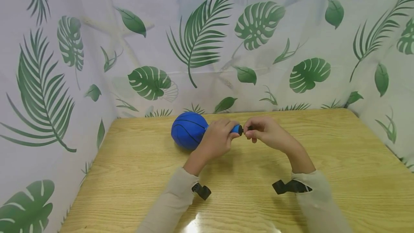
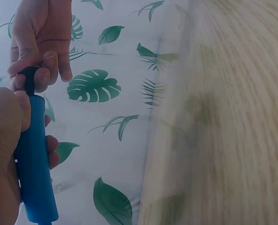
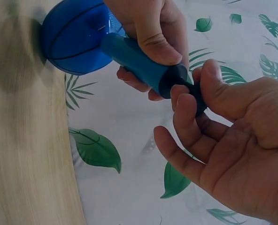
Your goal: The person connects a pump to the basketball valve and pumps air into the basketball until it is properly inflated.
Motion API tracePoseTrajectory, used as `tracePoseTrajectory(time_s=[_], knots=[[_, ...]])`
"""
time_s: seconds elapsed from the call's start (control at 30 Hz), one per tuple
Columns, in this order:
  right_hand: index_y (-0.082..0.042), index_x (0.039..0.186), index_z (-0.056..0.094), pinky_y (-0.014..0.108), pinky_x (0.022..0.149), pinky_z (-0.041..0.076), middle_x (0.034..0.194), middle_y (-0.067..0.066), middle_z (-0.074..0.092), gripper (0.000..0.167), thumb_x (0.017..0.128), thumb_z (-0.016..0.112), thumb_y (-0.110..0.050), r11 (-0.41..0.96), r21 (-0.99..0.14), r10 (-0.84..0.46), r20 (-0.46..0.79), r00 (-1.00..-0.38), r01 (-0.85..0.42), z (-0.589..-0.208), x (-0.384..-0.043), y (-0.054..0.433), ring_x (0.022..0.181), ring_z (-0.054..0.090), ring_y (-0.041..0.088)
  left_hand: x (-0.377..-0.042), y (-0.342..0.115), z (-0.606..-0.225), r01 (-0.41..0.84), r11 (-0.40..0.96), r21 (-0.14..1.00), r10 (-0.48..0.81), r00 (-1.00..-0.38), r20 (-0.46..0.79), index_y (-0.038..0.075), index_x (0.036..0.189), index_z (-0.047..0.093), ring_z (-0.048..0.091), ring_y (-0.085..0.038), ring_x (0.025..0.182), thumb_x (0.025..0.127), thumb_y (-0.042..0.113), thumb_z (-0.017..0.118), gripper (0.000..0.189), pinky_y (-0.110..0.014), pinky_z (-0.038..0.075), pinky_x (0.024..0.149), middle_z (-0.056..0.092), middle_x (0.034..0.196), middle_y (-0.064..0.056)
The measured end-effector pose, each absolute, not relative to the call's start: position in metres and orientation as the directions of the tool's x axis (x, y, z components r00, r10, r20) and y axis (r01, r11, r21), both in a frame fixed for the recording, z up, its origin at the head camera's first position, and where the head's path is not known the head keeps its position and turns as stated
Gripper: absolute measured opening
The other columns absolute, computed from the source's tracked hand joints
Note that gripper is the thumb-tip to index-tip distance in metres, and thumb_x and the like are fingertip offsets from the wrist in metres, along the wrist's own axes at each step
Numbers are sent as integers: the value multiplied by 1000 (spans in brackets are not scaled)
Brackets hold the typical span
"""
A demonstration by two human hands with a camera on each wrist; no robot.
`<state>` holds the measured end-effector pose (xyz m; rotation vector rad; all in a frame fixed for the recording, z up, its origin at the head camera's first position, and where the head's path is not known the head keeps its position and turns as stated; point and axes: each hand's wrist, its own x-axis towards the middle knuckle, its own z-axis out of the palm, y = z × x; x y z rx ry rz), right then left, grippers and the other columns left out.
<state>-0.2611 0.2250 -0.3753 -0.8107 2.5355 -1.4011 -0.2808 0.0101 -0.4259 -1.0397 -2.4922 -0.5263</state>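
Observation:
A blue hand pump [image 2: 35,164] with a black cap lies in the grip of my left hand [image 1: 218,137], its fingers wrapped round the barrel. Thumb and fingers of my right hand [image 1: 266,132] pinch the black pump handle [image 3: 198,96], which sits close against the barrel's end. Just left of the left hand rests a blue ball [image 1: 189,130] with black seam lines, partly covered by that hand in the head view. The right wrist view shows the pump's other end [image 3: 110,44] in front of the ball; whether it enters the ball I cannot tell.
Both hands work over a wooden table [image 1: 136,175], near its far edge. A white cloth with green leaf prints [image 1: 213,92] hangs behind the table and along its sides. Black straps [image 1: 292,187] circle the wrists over light sleeves.

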Motion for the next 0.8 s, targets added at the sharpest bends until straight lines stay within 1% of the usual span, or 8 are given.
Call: tracePoseTrajectory(time_s=[0.2, 0.3, 0.37, 0.47, 0.53, 0.6, 0.73, 0.8], knots=[[-2, 97, 65, 28, 63, 53, 84, 10, 59, 5, 100, 63, -5, 412, -813, -547, 140, -825, -411, -371, -259, 227, 69, 60, 18, -284, 5, -424, 734, 631, 250, 592, -664, 456, 10, 130, 64, 65, -21, 111, 105, 32, 54, 35, -42, 52, 98, 70, 118, -4], [-3, 98, 64, 28, 67, 54, 87, 11, 58, 6, 101, 62, -8, 413, -816, -558, 124, -820, -405, -364, -256, 234, 71, 60, 18, -288, 0, -423, 739, 615, 275, 587, -662, 465, 9, 129, 65, 65, -24, 112, 104, 31, 56, 34, -43, 52, 100, 70, 120, -5], [-4, 99, 63, 29, 68, 54, 89, 9, 57, 6, 102, 61, -9, 413, -816, -562, 121, -818, -405, -359, -253, 244, 73, 59, 18, -290, -4, -422, 734, 615, 288, 574, -667, 475, 7, 129, 65, 65, -26, 116, 104, 30, 56, 34, -45, 51, 103, 70, 123, -7], [-5, 100, 62, 29, 69, 54, 89, 5, 58, 2, 101, 61, -5, 379, -817, -583, 154, -798, -435, -349, -246, 262, 73, 59, 19, -292, -11, -420, 719, 624, 306, 548, -682, 485, 6, 131, 64, 64, -30, 121, 104, 28, 56, 35, -48, 49, 106, 69, 128, -10], [-5, 101, 63, 29, 68, 54, 87, 1, 59, 3, 100, 61, -2, 357, -811, -594, 186, -783, -464, -344, -242, 272, 72, 59, 20, -292, -14, -419, 711, 628, 316, 537, -690, 484, 6, 134, 63, 61, -31, 126, 105, 27, 56, 37, -50, 46, 109, 67, 132, -11], [-6, 100, 63, 28, 67, 54, 85, -1, 60, 6, 100, 61, 0, 351, -797, -597, 213, -774, -491, -339, -239, 278, 71, 59, 19, -293, -16, -418, 709, 633, 311, 536, -691, 486, 7, 134, 63, 61, -32, 126, 105, 28, 56, 37, -50, 46, 109, 67, 132, -11], [-3, 98, 65, 27, 66, 53, 83, 6, 60, 1, 98, 64, -2, 389, -756, -576, 248, -779, -527, -337, -236, 275, 69, 60, 17, -293, -14, -419, 717, 638, 281, 533, -675, 510, 6, 133, 64, 62, -31, 124, 104, 28, 57, 36, -49, 47, 107, 68, 129, -11], [-2, 97, 65, 26, 66, 53, 82, 8, 60, 3, 98, 65, -5, 410, -735, -563, 261, -784, -540, -339, -237, 271, 68, 60, 16, -293, -12, -420, 723, 639, 261, 533, -662, 527, 6, 132, 64, 62, -31, 124, 104, 28, 58, 36, -49, 48, 107, 69, 129, -10]])
